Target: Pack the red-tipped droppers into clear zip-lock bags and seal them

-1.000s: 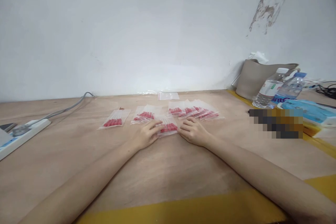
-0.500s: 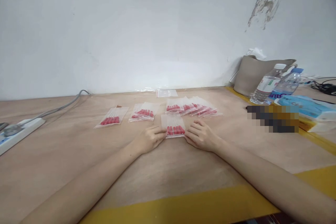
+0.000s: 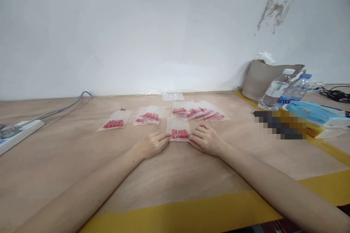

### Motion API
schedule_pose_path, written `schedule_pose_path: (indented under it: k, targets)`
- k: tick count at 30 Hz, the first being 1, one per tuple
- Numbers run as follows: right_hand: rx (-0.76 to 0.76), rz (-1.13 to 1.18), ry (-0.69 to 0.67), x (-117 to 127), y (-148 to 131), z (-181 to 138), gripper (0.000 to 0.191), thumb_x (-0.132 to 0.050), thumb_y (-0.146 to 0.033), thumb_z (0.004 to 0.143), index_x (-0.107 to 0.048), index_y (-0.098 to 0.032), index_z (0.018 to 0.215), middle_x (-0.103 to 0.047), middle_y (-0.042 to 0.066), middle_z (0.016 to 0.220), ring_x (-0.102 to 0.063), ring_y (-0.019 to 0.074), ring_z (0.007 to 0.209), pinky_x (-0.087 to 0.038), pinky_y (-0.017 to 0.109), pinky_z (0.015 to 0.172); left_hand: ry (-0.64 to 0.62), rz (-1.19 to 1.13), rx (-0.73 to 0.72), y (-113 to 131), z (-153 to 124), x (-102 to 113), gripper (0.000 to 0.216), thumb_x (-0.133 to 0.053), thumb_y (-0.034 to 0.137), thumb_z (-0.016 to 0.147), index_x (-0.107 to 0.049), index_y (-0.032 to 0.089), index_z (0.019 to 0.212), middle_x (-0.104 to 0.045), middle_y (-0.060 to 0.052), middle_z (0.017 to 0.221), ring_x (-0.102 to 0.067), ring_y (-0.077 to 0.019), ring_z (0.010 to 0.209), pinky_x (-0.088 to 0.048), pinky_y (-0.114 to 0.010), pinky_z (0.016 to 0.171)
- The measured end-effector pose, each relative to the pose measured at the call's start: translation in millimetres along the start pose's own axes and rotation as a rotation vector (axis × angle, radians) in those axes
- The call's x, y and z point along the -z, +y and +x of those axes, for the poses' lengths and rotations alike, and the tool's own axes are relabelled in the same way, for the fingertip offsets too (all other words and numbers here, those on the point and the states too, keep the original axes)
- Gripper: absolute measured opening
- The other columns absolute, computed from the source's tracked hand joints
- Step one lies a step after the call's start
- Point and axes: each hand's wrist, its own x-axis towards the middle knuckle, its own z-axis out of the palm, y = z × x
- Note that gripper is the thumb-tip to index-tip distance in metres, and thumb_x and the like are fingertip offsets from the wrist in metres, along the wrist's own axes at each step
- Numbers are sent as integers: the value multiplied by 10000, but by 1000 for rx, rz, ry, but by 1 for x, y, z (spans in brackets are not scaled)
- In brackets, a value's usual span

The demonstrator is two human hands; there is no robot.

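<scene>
A small clear plastic bag (image 3: 177,123) lies flat before me, with several red cylindrical pieces (image 3: 179,133) lined up near its close edge. My left hand (image 3: 153,145) is closed, its fingertips pinching the bag's lower left corner. On the opposite corner, my right hand (image 3: 207,140) grips the bag with curled fingers. Behind it, more bags of red pieces overlap in a fanned row (image 3: 201,111). To the left are a small overlapping group of filled bags (image 3: 149,115) and another filled bag (image 3: 115,121).
A flat bag (image 3: 173,97) lies by the wall. At right stand a grey-beige bin (image 3: 255,80), two plastic bottles (image 3: 273,94) (image 3: 296,89) and a blue packet (image 3: 314,112). A white power strip (image 3: 23,136) with a grey cable is at left. Yellow tape (image 3: 175,213) lines the front edge.
The view has shifted slightly. Both hands keep their hold on the bag's lower corners, and the red pieces inside look a little rearranged.
</scene>
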Motion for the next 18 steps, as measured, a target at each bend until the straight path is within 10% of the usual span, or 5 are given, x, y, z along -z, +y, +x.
schedule_pose_path:
  k: [18]
  targets:
    - [69, -79, -5, -30, -31, 49, 256, -370, -117, 858, -553, -150, 681, -547, 38, 681, -414, 138, 679, -249, 318, 653, -74, 36, 35, 1, 4, 5, 310, -349, 138, 883, -544, 148, 643, -566, -37, 649, -537, -138, 602, -435, -261, 573]
